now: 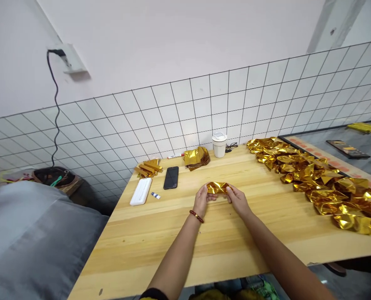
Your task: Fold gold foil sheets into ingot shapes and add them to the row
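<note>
two ends of gold foil piece (217, 188) pinched: my left hand (201, 200) at one, my right hand (238, 201) at other, over desk (141, 241). looks very light, thin, easily creased, probably slick; could tear if i tug. ends seem best hold, grip gentle, folded middle left unpressed.

White-tiled wall (160, 108) behind a wooden table (135, 246)

Cup (219, 146) behind foil piece (217, 188)
</note>
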`<state>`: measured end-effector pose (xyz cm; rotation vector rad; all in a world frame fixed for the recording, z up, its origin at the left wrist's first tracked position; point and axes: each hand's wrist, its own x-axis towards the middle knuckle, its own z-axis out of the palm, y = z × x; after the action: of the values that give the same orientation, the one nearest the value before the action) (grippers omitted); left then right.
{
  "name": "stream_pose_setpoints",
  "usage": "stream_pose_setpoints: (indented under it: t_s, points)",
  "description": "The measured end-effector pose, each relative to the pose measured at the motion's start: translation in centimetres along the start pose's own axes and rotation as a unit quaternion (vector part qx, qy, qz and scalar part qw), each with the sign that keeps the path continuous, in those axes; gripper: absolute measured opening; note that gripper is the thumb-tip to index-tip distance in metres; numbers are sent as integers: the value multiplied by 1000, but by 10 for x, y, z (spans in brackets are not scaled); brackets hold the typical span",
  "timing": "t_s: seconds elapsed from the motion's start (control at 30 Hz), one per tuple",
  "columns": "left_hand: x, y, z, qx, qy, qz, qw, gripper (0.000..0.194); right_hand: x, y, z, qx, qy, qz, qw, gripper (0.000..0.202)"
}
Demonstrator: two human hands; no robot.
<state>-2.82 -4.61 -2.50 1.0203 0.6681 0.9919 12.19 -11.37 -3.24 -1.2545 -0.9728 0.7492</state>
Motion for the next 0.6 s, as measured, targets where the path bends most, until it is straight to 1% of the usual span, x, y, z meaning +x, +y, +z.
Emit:
stream_pose_setpoints:
  t_s: [0.07, 0.17, 0.3, 0.4, 0.47, 0.53, 0.6]
  points:
    - [-1, 1, 0, 9, -9, 1, 1000, 73, 0, 0, 0, 2, -14, -7, 1000, 63]
    - [-2, 2, 1, 27, -21, 2, 999, 72, 1, 1, -2, 3, -15, -7, 1000, 62]
    - [-4, 3, 0, 43, -57, 3, 997, 69, 5, 5, -4, 24, 20, 5, 999, 61]
    - [-5, 3, 1, 29, -84, 4, 996, 67, 6, 5, -4, 35, 48, 20, 998, 63]
    - [-6, 3, 2, 13, -75, 10, 997, 66, 5, 4, -3, 23, 43, 22, 999, 64]
    - [-6, 2, 2, 7, -48, 23, 999, 64, 4, 2, -2, -2, 23, 14, 1000, 64]
    - [-6, 3, 3, 18, -38, 32, 999, 60, 1, 1, -2, -25, 2, 4, 1000, 63]
